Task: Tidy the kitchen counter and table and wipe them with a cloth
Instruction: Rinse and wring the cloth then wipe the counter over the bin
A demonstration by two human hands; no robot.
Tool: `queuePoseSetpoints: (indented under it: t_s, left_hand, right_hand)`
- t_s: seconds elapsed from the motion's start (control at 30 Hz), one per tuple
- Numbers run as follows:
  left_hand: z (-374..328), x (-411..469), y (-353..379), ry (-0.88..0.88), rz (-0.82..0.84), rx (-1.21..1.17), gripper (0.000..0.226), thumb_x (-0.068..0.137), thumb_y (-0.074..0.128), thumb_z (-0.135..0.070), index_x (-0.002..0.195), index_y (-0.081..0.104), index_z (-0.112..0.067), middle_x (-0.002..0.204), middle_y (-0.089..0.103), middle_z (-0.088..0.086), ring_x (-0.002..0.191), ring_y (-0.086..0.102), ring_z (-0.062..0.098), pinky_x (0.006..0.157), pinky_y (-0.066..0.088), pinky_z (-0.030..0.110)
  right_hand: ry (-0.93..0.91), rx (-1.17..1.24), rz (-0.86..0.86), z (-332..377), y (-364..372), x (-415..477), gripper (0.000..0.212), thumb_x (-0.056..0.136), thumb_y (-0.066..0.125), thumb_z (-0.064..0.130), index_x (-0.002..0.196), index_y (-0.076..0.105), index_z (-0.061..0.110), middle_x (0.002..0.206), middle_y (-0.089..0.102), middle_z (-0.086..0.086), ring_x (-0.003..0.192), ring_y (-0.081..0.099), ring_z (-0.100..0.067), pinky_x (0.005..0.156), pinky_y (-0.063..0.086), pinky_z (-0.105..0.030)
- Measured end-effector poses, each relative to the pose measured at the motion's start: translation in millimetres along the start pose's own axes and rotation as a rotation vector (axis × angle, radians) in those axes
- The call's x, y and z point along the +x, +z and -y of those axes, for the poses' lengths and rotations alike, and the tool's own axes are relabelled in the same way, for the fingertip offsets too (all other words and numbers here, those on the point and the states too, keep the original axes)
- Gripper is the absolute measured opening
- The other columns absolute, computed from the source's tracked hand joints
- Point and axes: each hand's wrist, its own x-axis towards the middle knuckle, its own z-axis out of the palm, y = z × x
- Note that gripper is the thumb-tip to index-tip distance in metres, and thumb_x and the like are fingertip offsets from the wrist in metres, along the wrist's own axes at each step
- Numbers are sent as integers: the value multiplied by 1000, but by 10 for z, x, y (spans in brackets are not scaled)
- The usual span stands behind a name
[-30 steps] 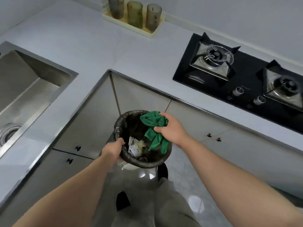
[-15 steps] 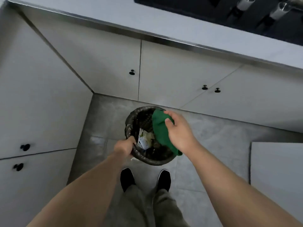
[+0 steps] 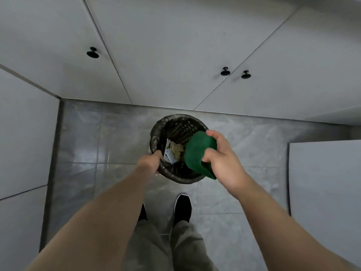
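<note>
A small round waste bin [image 3: 175, 122] lined with a black bag is low over the grey tiled floor; whether it touches the floor I cannot tell. Crumpled paper scraps [image 3: 172, 152] lie inside it. My left hand [image 3: 149, 161] grips the bin's near rim. My right hand [image 3: 220, 159] holds a folded green cloth [image 3: 197, 153] over the bin's right side, covering part of the rim.
White cabinet doors with black knobs [image 3: 225, 71] rise behind the bin, with more doors [image 3: 27, 133] on the left. A white panel [image 3: 324, 202] stands at the right. My two feet in black shoes [image 3: 182, 207] stand just behind the bin on the floor [image 3: 82, 153].
The bin has come down from counter height to near the floor, and my view has tilted down so the counter, sink and hob are out of sight. The cloth is now folded flatter.
</note>
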Motion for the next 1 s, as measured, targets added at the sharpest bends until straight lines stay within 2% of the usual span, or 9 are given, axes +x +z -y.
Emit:
queuePoseSetpoints:
  t_s: [0.1, 0.23, 0.33, 0.5, 0.6, 0.7, 0.8, 0.9, 1.0]
  left_hand:
    - [-29, 126, 152, 9, 15, 7, 19, 90, 58, -29, 94, 64, -11, 92, 68, 12, 80, 70, 31, 77, 61, 46]
    - [-68, 300, 270, 23, 33, 39, 15, 89, 58, -28, 88, 62, -13, 95, 68, 14, 86, 69, 34, 80, 60, 50]
    - [-79, 415, 363, 25, 36, 83, 14, 88, 58, -28, 84, 61, -15, 96, 68, 14, 87, 69, 35, 80, 60, 51]
    - [-6, 639, 565, 26, 55, 52, 19, 89, 58, -29, 91, 64, -12, 97, 68, 14, 86, 69, 34, 77, 61, 50]
    - [50, 726, 756, 28, 66, 28, 24, 91, 57, -26, 101, 66, -6, 98, 68, 16, 88, 69, 34, 79, 60, 51]
    - [79, 733, 1003, -36, 90, -3, 27, 95, 53, -22, 115, 58, -3, 111, 64, 19, 100, 65, 36, 83, 58, 46]
    - [128, 684, 1165, -90, 124, 85, 34, 101, 47, -25, 127, 52, -5, 118, 60, 18, 103, 63, 35, 81, 55, 42]
    - [244, 659, 1253, -105, 152, 279, 46, 103, 41, -41, 135, 48, -8, 115, 59, 14, 94, 65, 30, 89, 54, 40]
    - [267, 572, 1271, -80, 158, 408, 61, 100, 40, -55, 142, 43, -12, 134, 56, 10, 100, 67, 29, 89, 53, 38]
  right_hand:
    - [-30, -88, -50, -150, -38, 112, 59, 95, 45, 1, 146, 37, 30, 137, 48, 1, 115, 55, -17, 95, 53, -32]
    - [-62, -93, -173, -308, -118, 177, 55, 94, 48, 1, 138, 41, 33, 98, 63, 2, 66, 60, -2, 50, 44, -13]
    - [-80, -81, -248, -418, -165, 188, 45, 93, 49, -1, 126, 48, 29, 75, 58, 1, 48, 51, -2, 44, 41, -16]
    - [-139, -53, -313, -560, -252, 192, 47, 89, 49, -3, 116, 56, 34, 106, 62, 7, 75, 59, -9, 66, 53, -25]
    - [-153, -71, -348, -682, -319, 228, 45, 88, 49, -4, 109, 62, 34, 112, 59, 11, 95, 56, -1, 79, 46, -16]
    - [-126, -58, -368, -814, -412, 244, 43, 89, 49, -4, 107, 64, 32, 110, 58, 12, 90, 54, -1, 75, 42, -8]
    - [-135, -69, -388, -903, -480, 248, 41, 89, 51, -3, 108, 65, 31, 110, 56, 20, 95, 55, -1, 84, 45, -13]
    - [-140, -78, -400, -974, -539, 247, 38, 90, 52, 0, 112, 66, 29, 109, 54, 22, 102, 53, 5, 87, 43, -9]
    - [-125, -71, -392, -1034, -588, 233, 32, 91, 55, 7, 114, 67, 27, 109, 54, 20, 98, 51, 11, 82, 39, -3]
